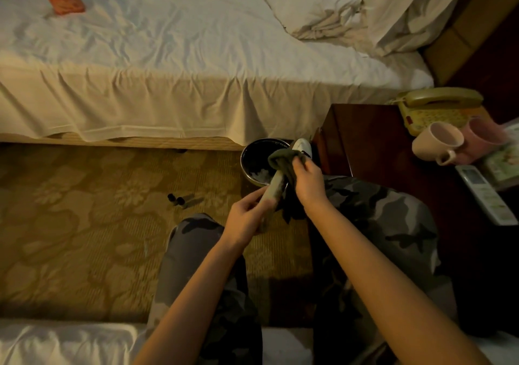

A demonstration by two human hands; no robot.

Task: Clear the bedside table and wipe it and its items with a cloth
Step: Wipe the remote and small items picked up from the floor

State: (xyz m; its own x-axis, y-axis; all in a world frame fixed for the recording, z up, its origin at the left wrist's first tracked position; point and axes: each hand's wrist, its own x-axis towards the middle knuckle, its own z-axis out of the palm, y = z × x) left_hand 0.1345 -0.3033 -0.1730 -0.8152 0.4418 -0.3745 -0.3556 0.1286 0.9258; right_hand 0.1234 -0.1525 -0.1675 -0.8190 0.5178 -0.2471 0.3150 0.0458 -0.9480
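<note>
dark green cloth, soft and bunched, is wrapping a long pale remote above the round metal bowl by the bench front-left corner; left hand fingers are gripping its near end, right hand is pinching the cloth.

Two mugs, two remotes, two pillows — one telephone, one cloth.

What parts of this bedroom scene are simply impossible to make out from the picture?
Head view only:
- The long white object: its middle is wrapped by the dark cloth in the right hand, its near end covered by the left hand; what it is stays unclear.
- The bowl: contents too dark.
- The pink mug and papers: blurred, cut by the right edge.
- The small dark items on the carpet: too small.
</note>
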